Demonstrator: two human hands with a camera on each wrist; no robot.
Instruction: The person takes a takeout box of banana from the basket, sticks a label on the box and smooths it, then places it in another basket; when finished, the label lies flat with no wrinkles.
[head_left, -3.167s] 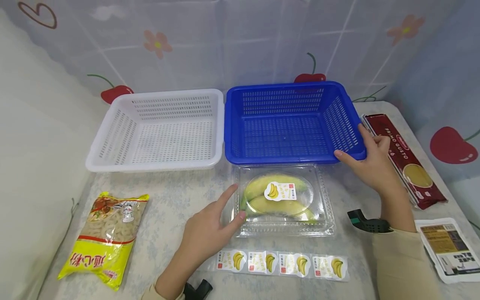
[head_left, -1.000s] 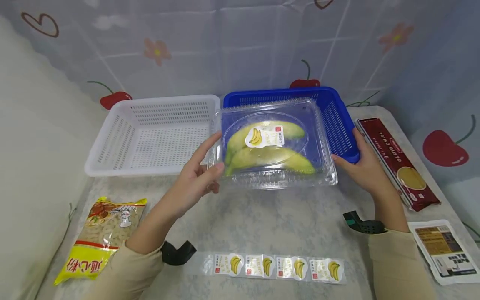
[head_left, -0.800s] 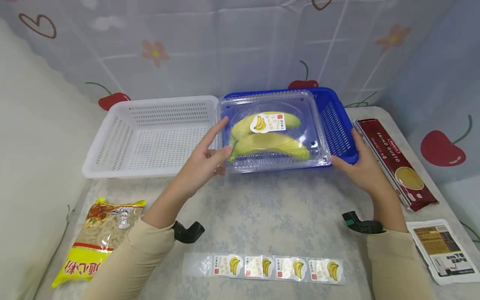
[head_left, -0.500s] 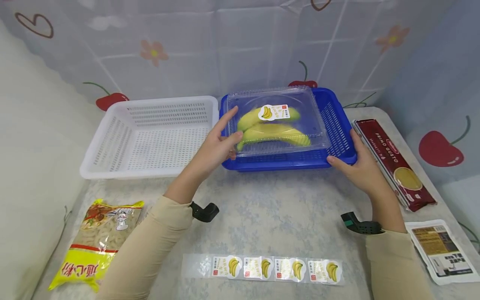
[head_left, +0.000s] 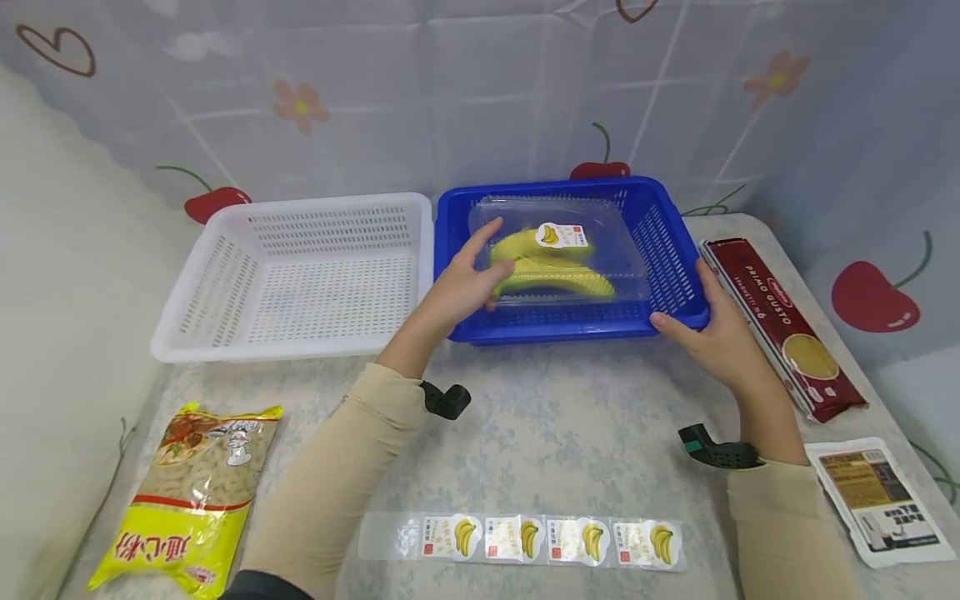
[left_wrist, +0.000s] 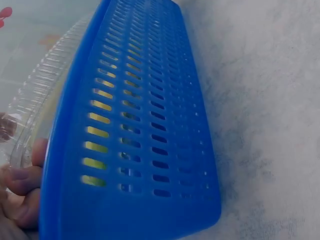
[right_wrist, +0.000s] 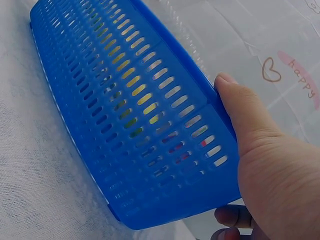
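A clear plastic clamshell box (head_left: 626, 258) of bananas (head_left: 555, 275) with a banana sticker (head_left: 562, 236) on its lid lies inside the blue basket (head_left: 555, 327), below the rim. My left hand (head_left: 463, 287) pinches the box's left edge, thumb on top and fingers under it. Curled fingers (left_wrist: 25, 182) show just behind the basket's rim in the left wrist view. My right hand (head_left: 723, 343) grips the basket's right front corner, its thumb (right_wrist: 240, 97) on the rim in the right wrist view. Yellow fruit shows through the basket's slots.
To the left of the blue basket stands a white basket (head_left: 300, 346). A pasta bag (head_left: 191, 500) lies front left. At the right are a red spaghetti pack (head_left: 783, 329) and a white pouch (head_left: 881, 500). A strip of banana stickers (head_left: 551, 542) lies in front.
My left hand lifted the banana box off the table, carried it over the blue basket and lowered it inside, shifting right. My right hand stayed on the basket's corner.
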